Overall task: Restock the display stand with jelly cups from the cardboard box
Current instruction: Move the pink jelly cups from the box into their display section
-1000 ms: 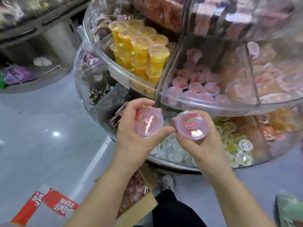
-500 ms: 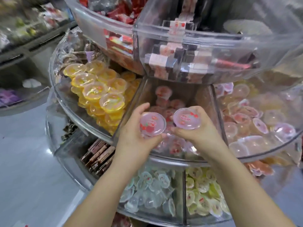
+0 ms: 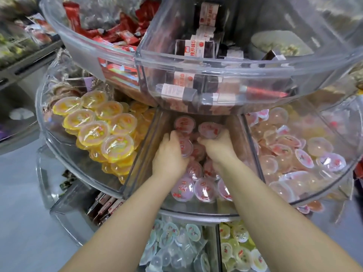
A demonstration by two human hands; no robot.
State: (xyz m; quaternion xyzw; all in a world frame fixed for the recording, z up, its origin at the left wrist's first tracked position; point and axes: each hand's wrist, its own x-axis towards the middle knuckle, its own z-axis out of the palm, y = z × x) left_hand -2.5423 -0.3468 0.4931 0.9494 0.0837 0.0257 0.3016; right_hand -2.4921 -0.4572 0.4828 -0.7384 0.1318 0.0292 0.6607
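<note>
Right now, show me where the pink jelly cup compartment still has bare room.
Bare floor shows along the compartment's front wall, below the front row of pink cups, and along the left divider. The middle is crowded: left hand and right hand each hold a cup among the pile.

One camera only, worn on my head — it looks forward and steeply down along my forearms into the tiered display stand [image 3: 243, 71]. It sits close, the wide lens bending the clear rims — floor [image 3: 23, 222] at lower left.
</note>
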